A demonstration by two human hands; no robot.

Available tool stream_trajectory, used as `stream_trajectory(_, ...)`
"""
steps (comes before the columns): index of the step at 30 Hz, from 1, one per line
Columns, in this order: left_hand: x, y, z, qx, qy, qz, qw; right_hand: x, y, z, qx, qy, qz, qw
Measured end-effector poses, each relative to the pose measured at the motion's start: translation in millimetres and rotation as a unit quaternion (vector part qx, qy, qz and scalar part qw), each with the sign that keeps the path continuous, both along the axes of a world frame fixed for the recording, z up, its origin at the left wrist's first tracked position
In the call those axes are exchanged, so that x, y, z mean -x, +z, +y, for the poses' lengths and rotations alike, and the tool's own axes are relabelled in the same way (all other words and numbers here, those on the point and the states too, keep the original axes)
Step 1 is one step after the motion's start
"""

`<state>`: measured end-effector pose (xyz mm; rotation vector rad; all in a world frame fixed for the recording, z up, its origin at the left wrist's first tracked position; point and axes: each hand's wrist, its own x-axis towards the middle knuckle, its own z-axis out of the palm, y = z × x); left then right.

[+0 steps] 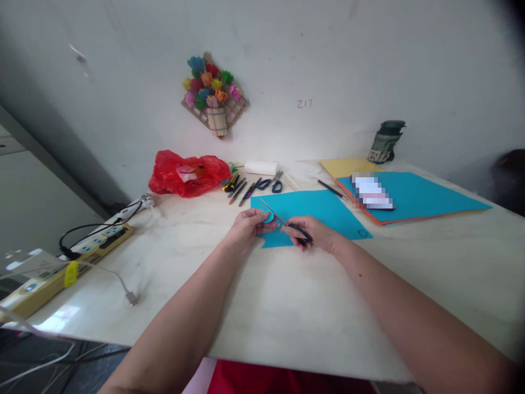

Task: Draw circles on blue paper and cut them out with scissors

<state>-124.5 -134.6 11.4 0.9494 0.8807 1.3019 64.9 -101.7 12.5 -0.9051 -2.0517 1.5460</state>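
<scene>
My left hand [247, 226] pinches a small rounded piece of blue paper [269, 217] between thumb and fingers. My right hand [314, 232] is wrapped round the black handles of a pair of scissors [282, 220]. Their blades point up and left, right beside the small piece; whether they touch its edge is hard to make out. Beneath both hands lies a blue sheet of paper [324, 208], notched along its near left edge. A small circle is drawn near its lower right corner.
Behind the sheet are pens [246, 194], more scissors [276, 183], a white roll [261, 167] and a red plastic bag [188, 172]. A phone [373, 192] rests on stacked coloured paper [430, 194] at right, near a bottle [386, 142]. A power strip [96, 249] and cables lie left.
</scene>
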Motion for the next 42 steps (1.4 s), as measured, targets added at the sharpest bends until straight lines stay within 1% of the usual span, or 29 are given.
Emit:
stream_trajectory(8, -1, -0.5, 0, -0.001, 0.002, -0.005, 1.0, 1, 1.1, -1, -0.008, -0.003, 0.001, 1.0)
stream_trajectory(18, -2, 1.7, 0, 0.007, 0.005, 0.001, 1.0, 1, 8.9, -7, -0.006, -0.018, -0.003, 1.0)
stream_trajectory(25, 0, 4.5, -2, 0.035, -0.01, -0.002, 0.999, 2, 8.9, -7, -0.002, -0.023, 0.0, 1.0)
stream_trajectory(36, 1, 2.1, 0, 0.01, 0.004, 0.002, 1.0, 1, 8.9, -7, -0.001, -0.021, 0.007, 1.0)
stream_trajectory(42, 0, 3.1, -1, 0.014, 0.004, 0.002, 1.0, 1, 6.2, -5, 0.001, -0.02, -0.001, 1.0)
